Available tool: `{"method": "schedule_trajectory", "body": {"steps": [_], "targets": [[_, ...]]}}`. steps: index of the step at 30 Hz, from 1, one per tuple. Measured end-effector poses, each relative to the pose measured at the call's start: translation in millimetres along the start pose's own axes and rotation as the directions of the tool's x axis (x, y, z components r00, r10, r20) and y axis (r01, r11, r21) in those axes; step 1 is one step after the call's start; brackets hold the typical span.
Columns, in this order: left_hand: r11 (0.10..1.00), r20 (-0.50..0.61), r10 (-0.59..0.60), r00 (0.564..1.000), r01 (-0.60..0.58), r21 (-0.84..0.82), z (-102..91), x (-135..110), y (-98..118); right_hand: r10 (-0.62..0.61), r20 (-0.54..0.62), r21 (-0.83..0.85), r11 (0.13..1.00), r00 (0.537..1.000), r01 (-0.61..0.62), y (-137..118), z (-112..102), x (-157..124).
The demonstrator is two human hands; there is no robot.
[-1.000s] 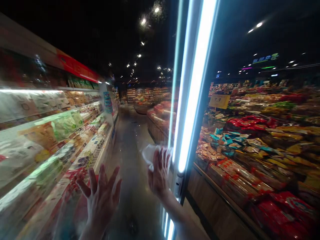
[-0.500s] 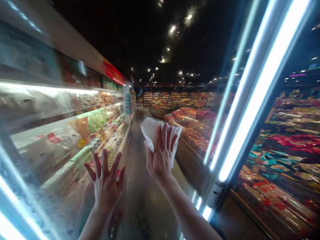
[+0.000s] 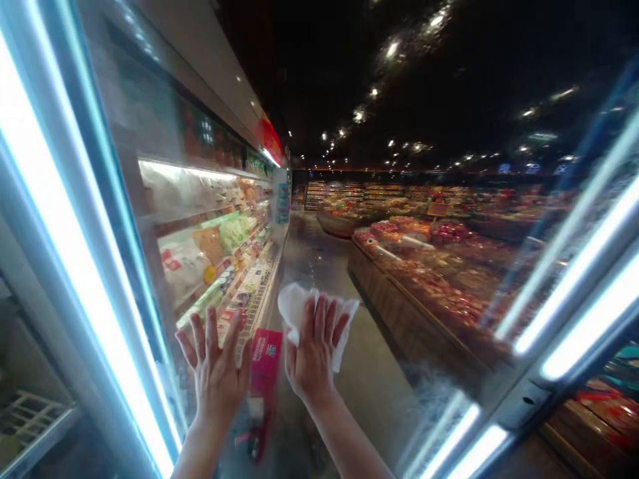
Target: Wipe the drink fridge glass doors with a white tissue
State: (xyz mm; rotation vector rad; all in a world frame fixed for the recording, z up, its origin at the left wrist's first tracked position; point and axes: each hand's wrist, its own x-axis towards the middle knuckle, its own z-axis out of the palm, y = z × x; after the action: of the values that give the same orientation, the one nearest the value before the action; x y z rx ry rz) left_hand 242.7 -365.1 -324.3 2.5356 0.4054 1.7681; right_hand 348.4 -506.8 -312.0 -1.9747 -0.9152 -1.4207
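My right hand (image 3: 312, 352) presses a white cloth (image 3: 295, 303) flat against a clear glass pane, the cloth spreading out past my fingertips. Beside it to the left, my left hand (image 3: 219, 362) has its fingers spread and bears no object; it appears to lean on the same pane. Through the glass, just between the two hands, shows a pink box (image 3: 266, 359) standing low by the shelves.
Bright light strips (image 3: 74, 246) run up the left side, with another bright strip (image 3: 589, 346) at the right. Beyond the glass are a stocked chilled shelf (image 3: 200, 219), an aisle floor (image 3: 384, 372) and a long produce stand (image 3: 394, 299).
The view has shifted, bringing the left light strip further in. My right hand and the cloth sit lower in view. The pink box shows more fully now.
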Motion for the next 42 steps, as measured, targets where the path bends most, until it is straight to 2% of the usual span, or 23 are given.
{"method": "schedule_trajectory", "body": {"steps": [3, 8, 12, 14, 19, 21, 25, 27, 30, 32, 37, 39, 42], "targets": [[1.000, -0.002, 0.017, 1.000, -0.017, 0.014, 0.1, -18, -25, -0.087, 0.043, -0.010, 0.996, 0.995, 0.087, -26, 18, -38], [1.000, -0.002, 0.018, 1.000, -0.018, 0.010, -1.3, -37, -49, -0.044, 0.056, 0.023, 0.999, 0.997, 0.043, -55, 34, -24], [1.000, -0.006, -0.016, 1.000, 0.016, 0.000, -3.3, -41, -50, -0.151, 0.068, -0.015, 0.988, 0.986, 0.152, -58, 37, -49], [1.000, -0.001, -0.023, 1.000, 0.023, 0.004, -4.2, -41, -48, -0.166, 0.074, -0.034, 0.985, 0.983, 0.169, -56, 36, -57], [0.999, 0.020, -0.045, 0.999, 0.045, -0.008, -3.0, -38, -38, -0.057, 0.033, -0.011, 0.998, 0.998, 0.058, -43, 27, -20], [0.999, 0.035, -0.048, 0.998, 0.049, -0.020, -0.4, -36, -31, -0.085, 0.038, -0.013, 0.996, 0.996, 0.085, -32, 23, -26], [0.999, 0.031, -0.020, 0.999, 0.021, -0.031, 7.4, -34, -16, -0.131, 0.066, -0.075, 0.988, 0.989, 0.136, -4, 17, -69], [0.999, 0.033, 0.009, 0.999, -0.008, -0.042, 12.8, -33, -3, -0.091, 0.051, -0.083, 0.992, 0.995, 0.095, 11, 12, -66], [0.997, 0.071, 0.044, 0.997, -0.038, -0.074, 24.7, -35, 22, 0.035, 0.019, -0.065, 0.997, 0.999, -0.033, 36, 0, -40], [0.994, 0.095, 0.059, 0.994, -0.050, -0.101, 35.8, -40, 40, 0.037, 0.008, -0.065, 0.997, 0.999, -0.037, 56, -5, -44], [0.986, 0.134, 0.078, 0.988, -0.056, -0.156, 66.9, -64, 83, -0.083, 0.028, -0.126, 0.988, 0.996, 0.086, 115, -10, -122], [0.984, 0.127, 0.090, 0.988, -0.068, -0.163, 77.9, -71, 99, -0.031, 0.013, -0.129, 0.991, 0.999, 0.032, 144, -13, -130], [0.982, 0.114, 0.108, 0.988, -0.088, -0.166, 92.0, -78, 127, 0.120, -0.043, -0.110, 0.986, 0.992, -0.124, 184, -22, -126]]}}
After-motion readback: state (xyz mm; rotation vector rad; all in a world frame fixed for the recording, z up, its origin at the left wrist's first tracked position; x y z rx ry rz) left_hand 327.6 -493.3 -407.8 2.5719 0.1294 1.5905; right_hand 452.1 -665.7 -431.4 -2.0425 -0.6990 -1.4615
